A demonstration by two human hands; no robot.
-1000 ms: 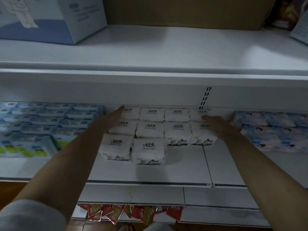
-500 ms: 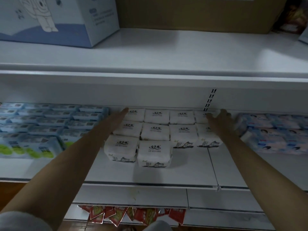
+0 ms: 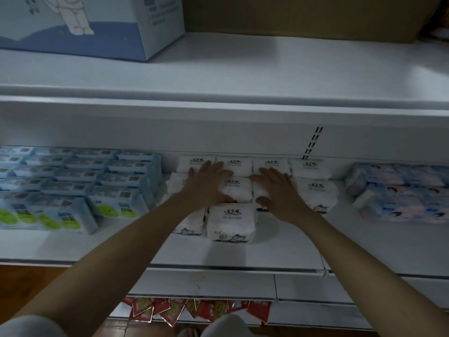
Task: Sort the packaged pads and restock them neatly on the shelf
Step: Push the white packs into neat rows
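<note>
Head view, restocking under way. White pad packs [image 3: 232, 221] stand in a block at the centre of the frame on the middle shelf [image 3: 267, 254]: a back row against the rear wall, a second row in front of it, and two packs nearer the front edge, the front row reaching only partway across. The left hand [image 3: 206, 184] lies flat with fingers spread over the second-row packs, thumb against one pack's front face; the right hand [image 3: 278, 190] lies likewise just beside it, fingers straight, palm on the neighbouring pack. Neither hand is seen to curl round a pack; both appear to press or square the rows. Blue-and-green packs [image 3: 73, 188] fill the left of the frame and pale blue-pink packs [image 3: 398, 193] the right, each group apart from the white block. Judged state: sorting by type looks largely done; the white block's front row remains incomplete and bare shelf lies before it, so alignment and filling seem left. No loose stock is visible.
</note>
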